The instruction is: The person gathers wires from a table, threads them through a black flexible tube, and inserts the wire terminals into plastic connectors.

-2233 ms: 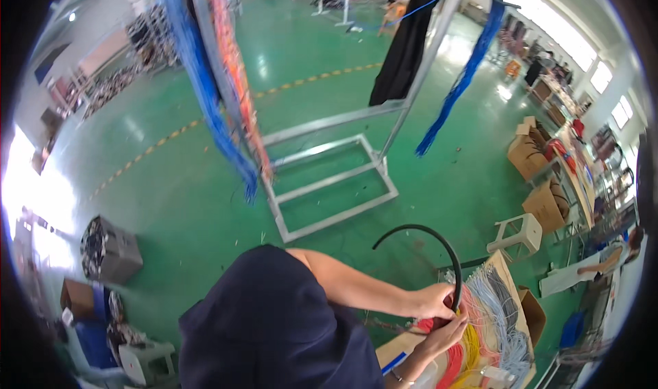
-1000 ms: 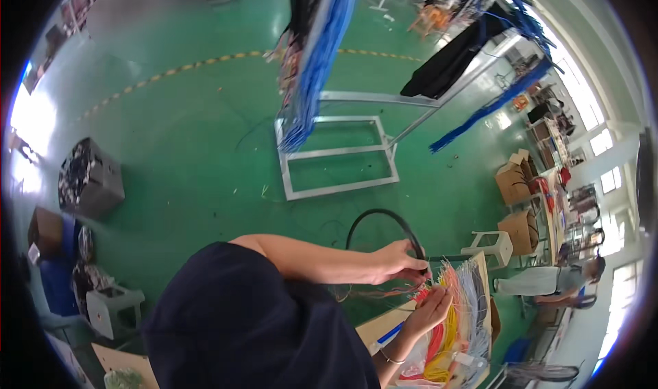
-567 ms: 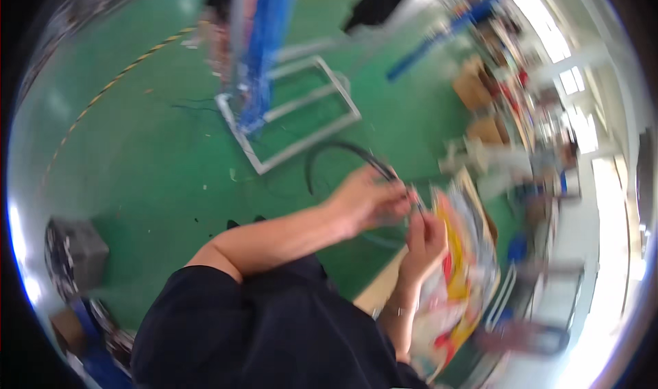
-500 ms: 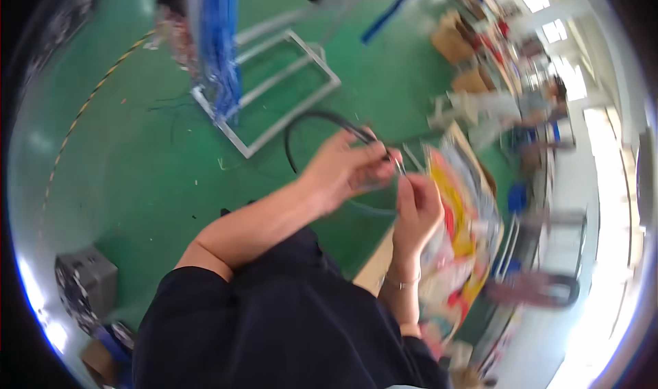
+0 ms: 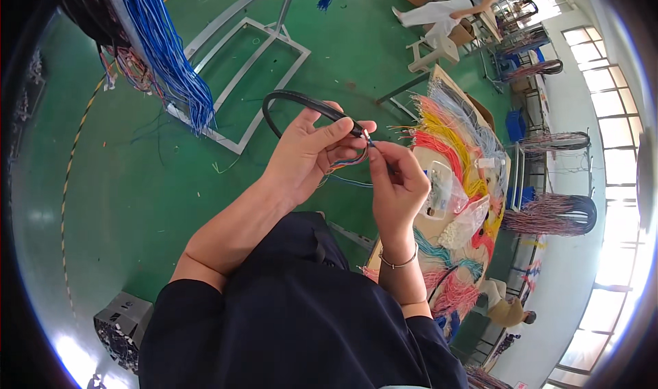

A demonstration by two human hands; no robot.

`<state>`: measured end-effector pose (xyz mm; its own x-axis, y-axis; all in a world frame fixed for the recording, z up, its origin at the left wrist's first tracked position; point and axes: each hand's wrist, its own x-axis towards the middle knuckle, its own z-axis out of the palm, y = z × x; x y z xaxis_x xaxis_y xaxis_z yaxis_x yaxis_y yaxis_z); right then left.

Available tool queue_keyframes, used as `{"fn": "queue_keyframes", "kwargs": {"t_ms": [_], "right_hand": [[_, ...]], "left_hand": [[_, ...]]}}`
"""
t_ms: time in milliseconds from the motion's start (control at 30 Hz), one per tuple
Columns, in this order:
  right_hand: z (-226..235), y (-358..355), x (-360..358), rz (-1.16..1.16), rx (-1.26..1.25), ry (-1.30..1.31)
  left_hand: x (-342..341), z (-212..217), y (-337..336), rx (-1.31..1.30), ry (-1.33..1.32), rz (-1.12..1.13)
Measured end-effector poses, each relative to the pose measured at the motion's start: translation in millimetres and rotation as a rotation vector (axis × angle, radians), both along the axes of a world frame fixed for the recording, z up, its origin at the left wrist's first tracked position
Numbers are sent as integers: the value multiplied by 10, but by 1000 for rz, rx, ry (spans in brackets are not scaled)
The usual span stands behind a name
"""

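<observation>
My left hand (image 5: pixel 312 146) is closed around a black sheathed cable (image 5: pixel 301 100), which loops back behind the wrist. Thin coloured wires (image 5: pixel 348 161) fan out below its fingers. At the cable's end, a small whitish piece and a dark blue wire (image 5: pixel 371 142) show between the two hands. My right hand (image 5: pixel 399 183) pinches that blue wire between thumb and forefinger, close beside the left fingertips. Whether a connector sits at the wire's tip is too small to tell.
On the right, a table (image 5: pixel 439 163) bears bundles of yellow wires (image 5: pixel 449 132), red wires and plastic bags. A metal frame (image 5: pixel 240 142) stands at left beneath hanging blue wires (image 5: pixel 164 46). A grey box (image 5: pixel 123 320) is at lower left. Two people are farther off, near a stool (image 5: pixel 439 53) and the wall.
The view has turned and sharpened, bringing more of the table into sight. My hands stay together at the cable end and appear slightly farther left in the picture.
</observation>
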<state>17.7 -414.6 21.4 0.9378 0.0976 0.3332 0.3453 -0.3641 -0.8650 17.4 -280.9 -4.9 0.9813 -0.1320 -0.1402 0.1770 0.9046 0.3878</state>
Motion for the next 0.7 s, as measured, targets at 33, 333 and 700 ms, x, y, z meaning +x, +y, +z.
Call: {"fn": "queue_keyframes", "kwargs": {"t_ms": [33, 333, 700], "right_hand": [[-16, -7, -8, 13, -68, -60], [48, 64, 77, -7, -36, 30], [-180, -135, 204, -86, -156, -374]], "left_hand": [[-4, 5, 0, -1, -5, -4], [53, -75, 60, 127, -65, 14], [233, -109, -216, 141, -15, -48]]}}
